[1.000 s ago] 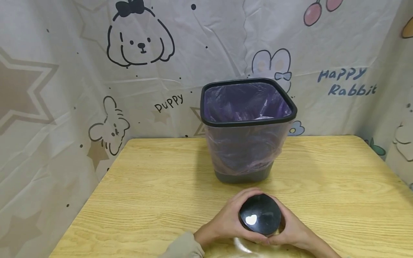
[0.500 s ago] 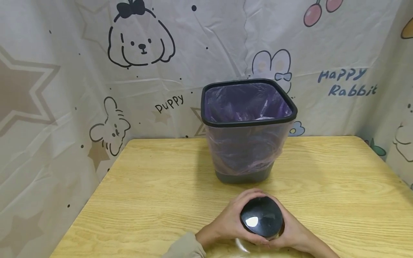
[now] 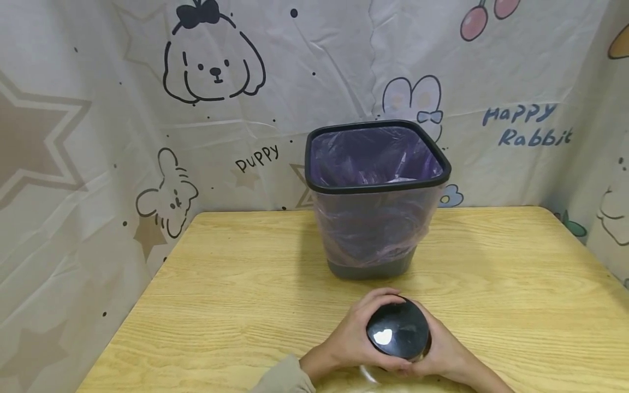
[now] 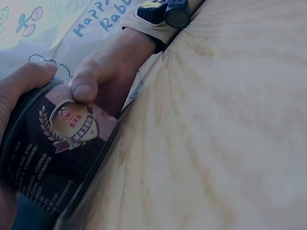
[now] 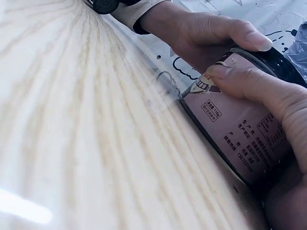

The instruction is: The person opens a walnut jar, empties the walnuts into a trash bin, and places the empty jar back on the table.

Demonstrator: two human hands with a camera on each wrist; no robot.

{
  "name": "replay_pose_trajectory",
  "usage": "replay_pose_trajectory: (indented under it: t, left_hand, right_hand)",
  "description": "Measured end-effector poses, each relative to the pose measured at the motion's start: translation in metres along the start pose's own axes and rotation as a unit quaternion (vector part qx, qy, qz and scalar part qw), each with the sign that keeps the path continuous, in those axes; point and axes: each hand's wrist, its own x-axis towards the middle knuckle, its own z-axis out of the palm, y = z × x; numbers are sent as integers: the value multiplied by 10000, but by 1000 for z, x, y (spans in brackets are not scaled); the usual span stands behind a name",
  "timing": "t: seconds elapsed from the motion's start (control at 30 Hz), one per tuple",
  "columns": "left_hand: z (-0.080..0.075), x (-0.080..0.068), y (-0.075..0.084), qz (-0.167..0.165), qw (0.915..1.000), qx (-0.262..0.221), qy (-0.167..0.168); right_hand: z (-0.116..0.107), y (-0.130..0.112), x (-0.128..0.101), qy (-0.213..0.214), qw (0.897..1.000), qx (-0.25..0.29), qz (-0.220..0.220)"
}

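A round jar with a glossy black lid point(image 3: 398, 331) stands at the front of the table, between both hands. The left hand point(image 3: 355, 338) curls round the lid from the left. From the right, the right hand point(image 3: 448, 352) grips the jar's body. In the left wrist view, the jar's label point(image 4: 57, 158) is dark with a crest and small print, and the right thumb point(image 4: 85, 88) presses its upper part. The right wrist view shows a pinkish side of the label point(image 5: 235, 127) with printed characters; the left thumb point(image 5: 252, 38) lies at the lid's edge.
Behind the jar, on the wooden table point(image 3: 236, 273), stands a dark bin point(image 3: 368, 270) lined with a purple plastic bag point(image 3: 375, 224). A printed cloth point(image 3: 314, 93) hangs along the back and sides of the table.
The left hand's fingers have shifted slightly about the lid. Both hands and the jar stay in almost the same place; the bin has not moved.
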Motion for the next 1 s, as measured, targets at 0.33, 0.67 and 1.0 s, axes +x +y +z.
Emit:
replay_pose_trajectory:
  t: [0.33, 0.67, 1.0]
  left_hand:
    - [-9, 1, -2, 262, 9991, 212, -254]
    - [-11, 1, -1, 77, 9995, 65, -289]
    - [-12, 1, -1, 358, 9987, 295, -211]
  right_hand:
    - [-9, 1, 0, -632, 9954, 657, 294]
    - [-7, 0, -1, -437, 9986, 168, 238]
    - [-6, 1, 0, -394, 9988, -117, -247]
